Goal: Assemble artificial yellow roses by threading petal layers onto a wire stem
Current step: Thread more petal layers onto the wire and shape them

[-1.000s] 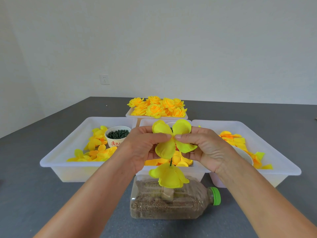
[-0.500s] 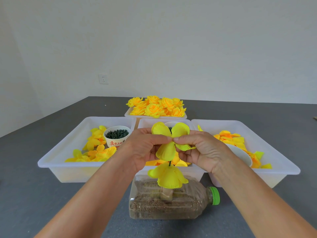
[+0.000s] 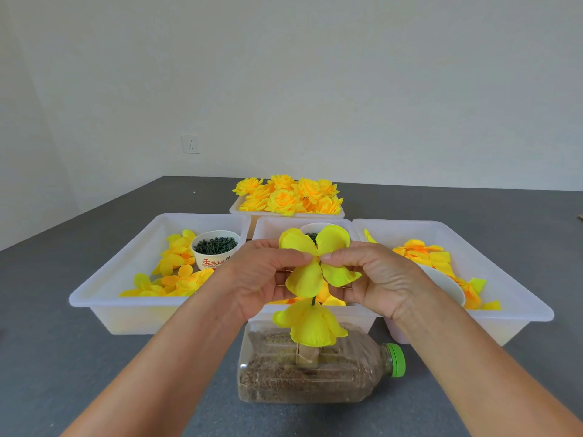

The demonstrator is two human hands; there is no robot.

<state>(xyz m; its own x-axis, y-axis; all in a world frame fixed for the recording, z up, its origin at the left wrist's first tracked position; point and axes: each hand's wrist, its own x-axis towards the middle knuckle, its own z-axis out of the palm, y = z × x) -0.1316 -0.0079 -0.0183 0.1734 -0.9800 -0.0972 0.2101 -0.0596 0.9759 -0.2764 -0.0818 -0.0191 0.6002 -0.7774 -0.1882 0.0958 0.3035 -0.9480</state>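
A yellow four-lobed petal layer (image 3: 305, 280) is pinched at its centre between my left hand (image 3: 262, 279) and my right hand (image 3: 375, 275), thumbs meeting in the middle. A thin dark green wire stem (image 3: 313, 301) shows just under it. Lower on the stem sits a drooping yellow petal cluster (image 3: 310, 326). The stem stands in a taped holder on a clear plastic bottle (image 3: 318, 373) that lies on its side, filled with brown grains, green cap to the right.
Three white trays stand behind: the left tray (image 3: 104, 298) with loose petals and a paper cup of green pieces (image 3: 215, 247), the middle tray (image 3: 271, 225), and the right tray (image 3: 517, 298) with petals and a white bowl. A far tray (image 3: 246, 211) holds finished roses. Dark grey table.
Both hands have lowered the petal layer slightly toward the stem top; the pinch at its centre stays the same.
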